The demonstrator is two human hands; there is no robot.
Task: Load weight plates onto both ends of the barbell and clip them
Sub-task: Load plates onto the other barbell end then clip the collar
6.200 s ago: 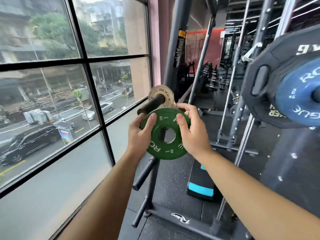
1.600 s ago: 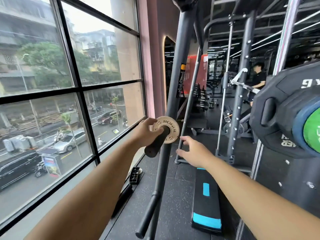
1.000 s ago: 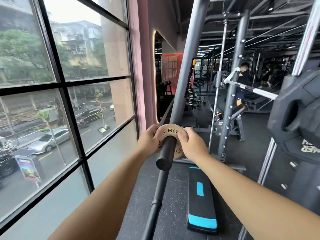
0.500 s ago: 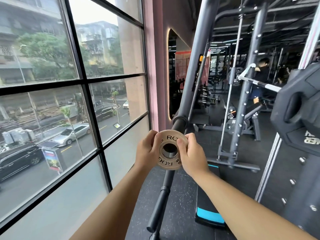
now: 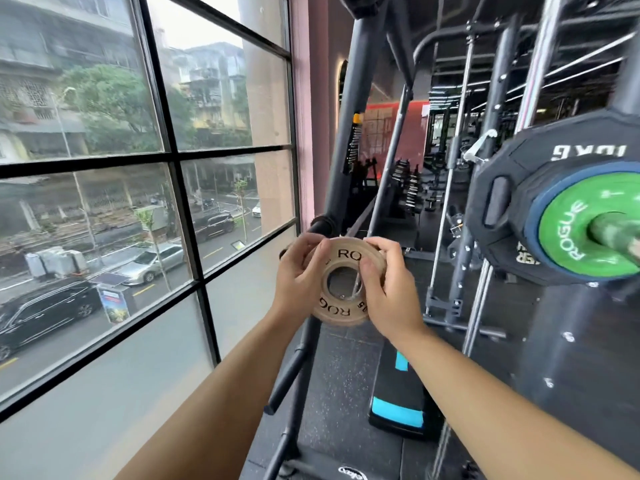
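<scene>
A small tan Rogue weight plate (image 5: 337, 308) is held in the air in front of me, its hole facing the camera. My left hand (image 5: 298, 278) grips its left rim and my right hand (image 5: 389, 289) grips its right rim. At the right edge the barbell sleeve (image 5: 614, 233) points toward me, carrying a green Rogue plate (image 5: 568, 233), a blue plate (image 5: 531, 216) behind it and a large black 10 kg plate (image 5: 505, 188). No clip shows on the sleeve.
A black plate-storage rack (image 5: 349, 140) with bare pegs (image 5: 287, 382) stands just behind the tan plate. A window wall (image 5: 173, 157) runs along the left. A black and blue bench (image 5: 398, 400) lies on the floor below. Rack uprights (image 5: 485, 161) stand at the right.
The tan plate came off the storage peg and is now held free in both hands. The view has swung right, bringing the loaded barbell end with its green plate into sight.
</scene>
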